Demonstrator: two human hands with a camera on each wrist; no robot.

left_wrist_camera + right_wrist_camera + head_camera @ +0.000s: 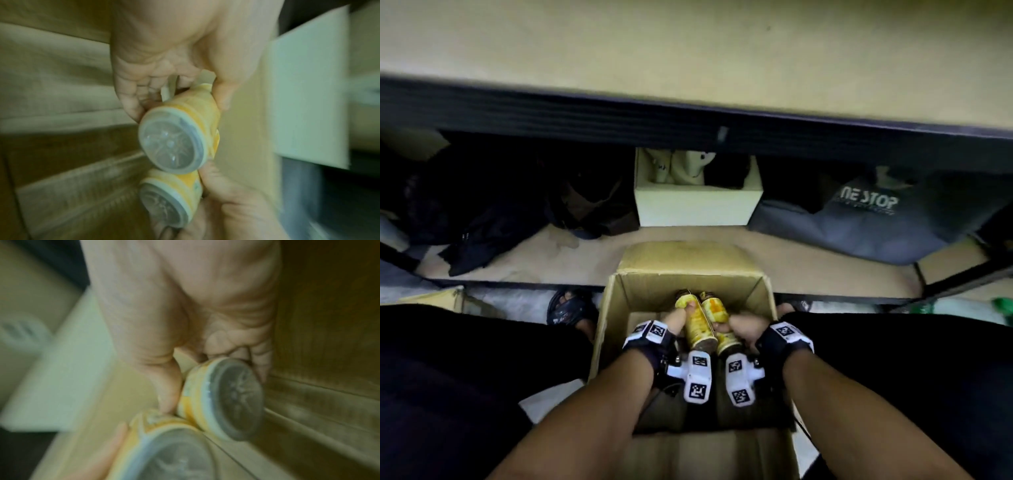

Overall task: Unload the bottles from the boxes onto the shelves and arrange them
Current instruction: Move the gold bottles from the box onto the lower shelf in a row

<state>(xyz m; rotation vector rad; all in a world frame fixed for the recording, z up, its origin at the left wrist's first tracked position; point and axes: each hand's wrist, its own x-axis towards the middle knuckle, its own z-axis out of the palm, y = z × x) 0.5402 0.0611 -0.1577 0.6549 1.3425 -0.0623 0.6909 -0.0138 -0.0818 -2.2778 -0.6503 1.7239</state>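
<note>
Two yellow-labelled bottles lie side by side over the open cardboard box [606, 329], caps pointing away from me. My left hand [678, 320] grips the left bottle [697, 325], whose clear base [172, 142] faces the left wrist camera, fingers and thumb curled round its body. My right hand [743, 332] grips the right bottle [722, 322], whose base [236, 399] shows in the right wrist view. The two bottles touch each other. The box's inside beneath them is mostly hidden by my hands.
A low shelf board [808, 260] runs just beyond the box, bearing a white box [695, 202], dark clothing [493, 212] at the left and a grey bag [876, 219] at the right. An upper shelf [688, 51] overhangs. My dark-trousered legs flank the box.
</note>
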